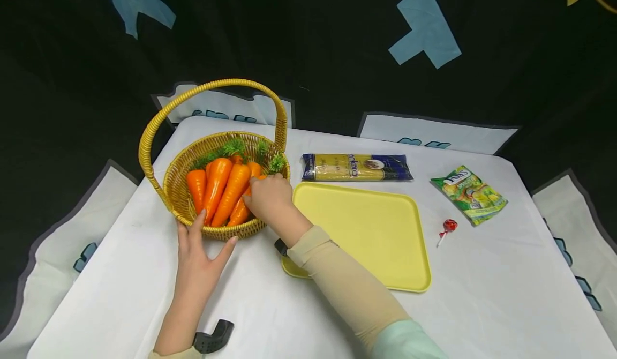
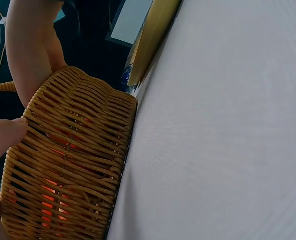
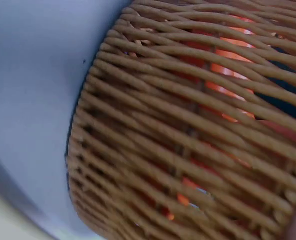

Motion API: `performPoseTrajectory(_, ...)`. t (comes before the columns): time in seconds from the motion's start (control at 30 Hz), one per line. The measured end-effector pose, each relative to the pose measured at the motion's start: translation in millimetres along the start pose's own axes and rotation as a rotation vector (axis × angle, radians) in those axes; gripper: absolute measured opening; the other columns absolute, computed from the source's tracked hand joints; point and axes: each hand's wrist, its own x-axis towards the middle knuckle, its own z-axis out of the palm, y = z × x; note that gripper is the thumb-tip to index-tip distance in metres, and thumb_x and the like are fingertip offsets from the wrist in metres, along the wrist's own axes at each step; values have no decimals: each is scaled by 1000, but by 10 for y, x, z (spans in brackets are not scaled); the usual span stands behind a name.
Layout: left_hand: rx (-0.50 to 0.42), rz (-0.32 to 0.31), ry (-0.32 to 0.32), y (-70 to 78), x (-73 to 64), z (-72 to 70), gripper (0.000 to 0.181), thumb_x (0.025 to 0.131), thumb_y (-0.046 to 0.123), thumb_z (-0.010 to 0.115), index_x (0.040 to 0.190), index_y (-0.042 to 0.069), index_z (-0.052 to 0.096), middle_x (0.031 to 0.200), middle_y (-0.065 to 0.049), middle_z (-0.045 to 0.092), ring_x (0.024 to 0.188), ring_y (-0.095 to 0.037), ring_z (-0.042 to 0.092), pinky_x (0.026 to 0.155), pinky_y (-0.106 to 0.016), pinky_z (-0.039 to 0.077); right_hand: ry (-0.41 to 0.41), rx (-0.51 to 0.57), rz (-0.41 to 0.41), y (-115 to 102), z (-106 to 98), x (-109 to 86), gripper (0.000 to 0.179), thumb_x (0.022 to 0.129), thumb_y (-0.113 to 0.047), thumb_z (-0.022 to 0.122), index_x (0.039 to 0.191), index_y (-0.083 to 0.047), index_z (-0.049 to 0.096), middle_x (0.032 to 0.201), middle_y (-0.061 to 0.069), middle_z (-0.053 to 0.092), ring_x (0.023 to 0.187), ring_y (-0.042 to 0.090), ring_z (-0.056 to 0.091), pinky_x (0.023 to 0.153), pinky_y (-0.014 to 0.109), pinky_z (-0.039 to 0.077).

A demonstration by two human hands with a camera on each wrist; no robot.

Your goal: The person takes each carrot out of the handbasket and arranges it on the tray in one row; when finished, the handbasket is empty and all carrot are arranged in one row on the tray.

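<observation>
A yellow wicker basket (image 1: 219,233) with a tall hooped handle holds several orange carrots (image 1: 233,187) with green tops. My right hand (image 1: 273,201) reaches over its right side, fingers curled down around a carrot at that end; the fingertips are hidden among the carrots. At the basket's near side, my left hand (image 1: 195,265) rests with spread fingers, the index fingertip at the rim and the thumb out to the right. In the left wrist view the left thumb (image 2: 10,132) touches the wicker near the rim. Orange shows through the weave (image 3: 137,110) in the right wrist view.
A yellow tray (image 1: 366,230) lies right of the basket, partly under the right forearm. Behind it is a pasta packet (image 1: 356,167). Farther right lie a green Fox's candy bag (image 1: 469,194) and a red lollipop (image 1: 449,226). A dark cloth hangs behind the white table (image 1: 482,294).
</observation>
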Motion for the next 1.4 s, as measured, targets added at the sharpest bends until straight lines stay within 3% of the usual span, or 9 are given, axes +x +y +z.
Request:
performPoseTrajectory(0.17,-1,7,-5,4,-4,25,87,84,28,76,152,18,23,159,-15,-6,142,-41,9,103,-66,25,-37,82,37,-7,30,66,50,96,-56,45,133,-24,57,112,4,66,93,22,62,64,35,54)
performPoseTrajectory(0.43,-2,25,12,-3,-4,37,85,84,25,77,151,17,25,159,-14,-6,143,-40,8,104,-66,24,-57,169,70,-21,43,152,55,94,-56,51,142,-28,48,109,2,67,88,22,64,58,34,51)
performPoseTrajectory(0.7,-89,-5,35,-36,40,59,80,86,22,75,150,17,26,159,-14,-3,143,-36,9,103,-65,26,16,175,78,-21,76,173,35,95,-46,57,126,-30,61,98,2,68,84,22,65,54,34,51)
performPoseTrajectory(1.07,-139,9,57,-105,62,60,78,85,19,76,147,15,28,159,-14,-3,143,-31,8,106,-63,24,-44,174,119,-102,72,210,49,92,-56,55,137,-35,51,99,1,68,84,22,64,55,36,51)
performPoseTrajectory(1.2,-139,18,67,-107,69,62,77,84,18,76,146,15,30,159,-13,-2,143,-31,8,106,-63,24,12,202,118,-78,75,201,46,92,-51,58,134,-33,55,102,2,68,85,22,64,56,35,52)
performPoseTrajectory(1.4,-129,-3,65,-107,62,51,77,85,22,76,146,17,30,159,-11,0,143,-33,11,104,-65,26,186,354,76,-6,75,159,35,94,-38,61,127,-28,61,103,9,66,78,24,63,56,33,53)
